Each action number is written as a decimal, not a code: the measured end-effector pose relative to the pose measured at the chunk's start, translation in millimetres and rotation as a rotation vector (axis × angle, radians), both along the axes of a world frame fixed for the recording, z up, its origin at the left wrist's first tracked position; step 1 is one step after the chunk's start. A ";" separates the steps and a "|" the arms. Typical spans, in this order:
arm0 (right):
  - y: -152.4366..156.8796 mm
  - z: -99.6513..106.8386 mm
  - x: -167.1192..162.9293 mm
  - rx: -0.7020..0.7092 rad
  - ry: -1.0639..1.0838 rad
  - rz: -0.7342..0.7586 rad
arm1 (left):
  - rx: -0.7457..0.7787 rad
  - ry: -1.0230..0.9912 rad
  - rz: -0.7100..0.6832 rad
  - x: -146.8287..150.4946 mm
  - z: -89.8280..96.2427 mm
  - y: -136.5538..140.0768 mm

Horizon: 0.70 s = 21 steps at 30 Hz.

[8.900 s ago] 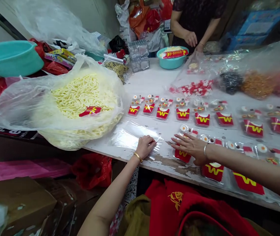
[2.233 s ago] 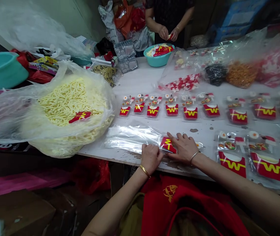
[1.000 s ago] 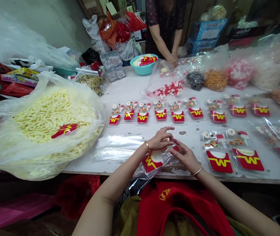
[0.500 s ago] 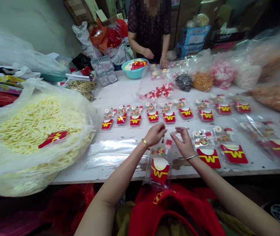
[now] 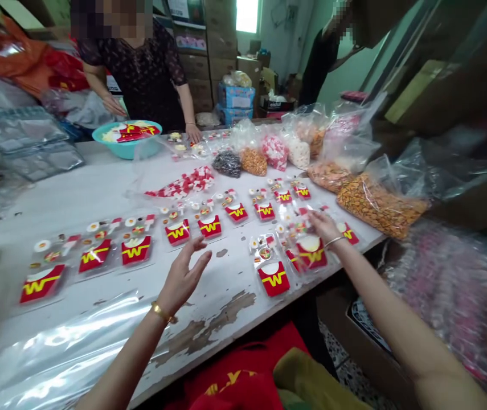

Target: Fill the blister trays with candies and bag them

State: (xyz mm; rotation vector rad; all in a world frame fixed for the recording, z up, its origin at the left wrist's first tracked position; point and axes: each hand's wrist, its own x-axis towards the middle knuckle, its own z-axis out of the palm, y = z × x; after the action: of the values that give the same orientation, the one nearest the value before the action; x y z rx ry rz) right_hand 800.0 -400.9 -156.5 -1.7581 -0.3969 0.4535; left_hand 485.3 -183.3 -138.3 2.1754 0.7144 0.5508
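My left hand [image 5: 185,274] hovers over the table with thumb and fingers apart and nothing in it. At the right, my right hand [image 5: 324,226] pinches the top edge of a clear plastic pack [image 5: 311,253], blurred by motion. Inside that pack is a red fries box with a yellow W, plus small food pieces. It overlaps other packs lying there, one of them a pack [image 5: 274,278] just left of it. Behind my left hand, similar packs lie in a row, among them one pack [image 5: 135,249] and another pack [image 5: 177,230].
Flat clear bags [image 5: 76,347] lie at the front left. Bags of small pieces, such as an orange-brown bag [image 5: 382,196], line the far right. A red-and-white pile [image 5: 185,182] lies mid-table. Across the table, a person stands by a turquoise basin [image 5: 127,149]; another stands farther back.
My view has swung right. My right hand has carried the pack from in front of me to the other packs at the right; my left hand has come away from it and opened.
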 end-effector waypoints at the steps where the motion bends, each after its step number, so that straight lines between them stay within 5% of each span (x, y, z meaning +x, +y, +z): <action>1: -13.4 4.3 26.6 -0.042 -0.055 -0.052 | -0.030 0.051 -0.013 -5.6 -2.1 -0.6; 5: -53.4 15.8 94.8 -0.254 -0.273 -0.181 | -0.093 0.184 -0.127 -18.4 -15.2 -10.2; 10: -56.4 23.4 85.2 -0.452 -0.563 -0.138 | -0.014 0.170 -0.246 -32.4 -17.6 -30.7; 13: -37.4 9.2 33.7 -0.513 -0.931 0.371 | 0.022 0.157 -0.164 -55.8 -16.4 -27.9; 16: -23.2 -26.2 -31.9 -0.435 -1.097 0.916 | 0.066 0.174 0.072 -92.7 -23.6 -12.8; 19: -13.8 -67.9 -82.1 -0.323 -1.063 1.109 | 0.111 0.221 0.344 -133.0 -38.3 -0.5; 21: -3.0 -86.4 -101.9 -0.306 -1.037 1.175 | 0.122 0.283 0.399 -153.0 -49.5 1.1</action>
State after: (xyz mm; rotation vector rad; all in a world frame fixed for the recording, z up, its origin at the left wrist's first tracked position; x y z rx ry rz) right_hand 698.1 -403.9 -242.9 -1.7765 -2.2363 0.3565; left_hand 332.3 -182.2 -187.8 2.2588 1.3156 0.5000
